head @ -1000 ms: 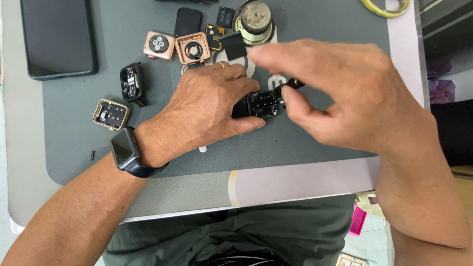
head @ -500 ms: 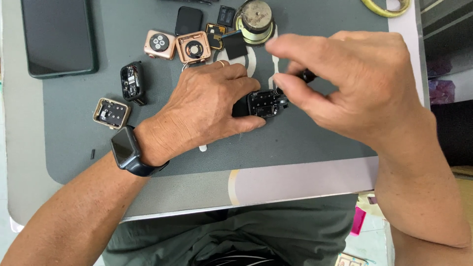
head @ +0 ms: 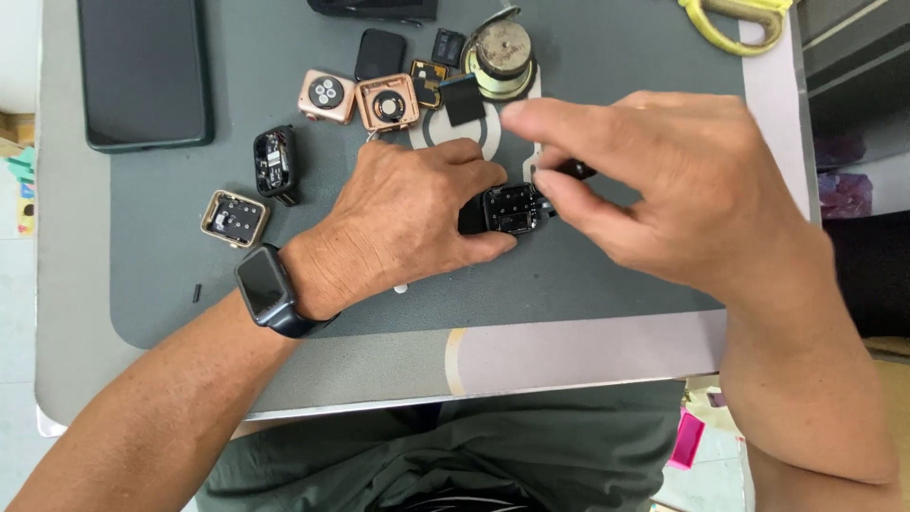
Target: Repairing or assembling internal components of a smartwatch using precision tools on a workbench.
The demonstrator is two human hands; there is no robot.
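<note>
black watch case (head: 512, 209), opened so its dark inner parts face up, lies on the grey mat (head: 607, 57) near the middle of the bench (head: 588, 356), pinned between your two hands. your left hand (head: 408, 218) lies flat over its left end, the fingers (head: 479, 245) closed down on the case and the thumb running along its near edge. your right hand (head: 682, 199) comes in from the right, thumb and forefinger pinched shut on a small black tool (head: 573, 171) whose tip sits at the case's upper right corner; whether the tip touches the case you cannot tell, as your own fingers cover it.

on your left wrist sits a dark smartwatch (head: 265, 289). just beyond your left hand lie two rose-gold watch bodies (head: 355, 97) side by side, one back up and one open, with a black square screen (head: 379, 52) and a small black part (head: 447, 45) behind them. a round metal piece (head: 502, 47) stands on a white ring-shaped pad (head: 427, 133), a black square (head: 464, 100) leaning against it. to the left are an open black watch body (head: 275, 161) and, nearer the mat's edge, a gold-rimmed case (head: 233, 218). a dark phone (head: 142, 71) lies face up at the far left corner, and a yellow-handled tool (head: 735, 19) at the far right.
</note>
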